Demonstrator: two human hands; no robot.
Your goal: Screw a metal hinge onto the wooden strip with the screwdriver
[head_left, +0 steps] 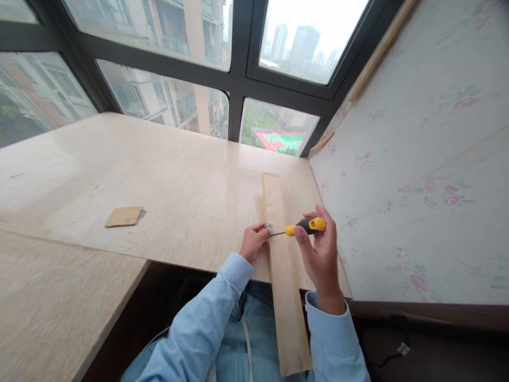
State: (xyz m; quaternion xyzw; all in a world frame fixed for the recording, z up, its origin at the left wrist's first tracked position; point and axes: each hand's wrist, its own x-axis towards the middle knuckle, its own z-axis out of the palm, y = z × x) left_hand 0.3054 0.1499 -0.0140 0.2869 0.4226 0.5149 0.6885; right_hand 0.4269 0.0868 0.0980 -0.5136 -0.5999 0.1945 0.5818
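A long, pale wooden board lies on the stone-look sill and juts over its front edge above my lap. My left hand is closed in a pinch at the board's left edge, on a small shiny metal piece whose exact kind is too small to make out. In my right hand is a yellow and black screwdriver, held by the handle between thumb and fingers. Its shaft points left, with the tip beside my left fingertips at the board's edge. The tip's exact contact is hidden.
On the sill to the left lies a small wooden plate, with several screws at its right end. Dark-framed windows stand behind. A flowered wall closes off the right side. A lower-left slab borders a dark gap.
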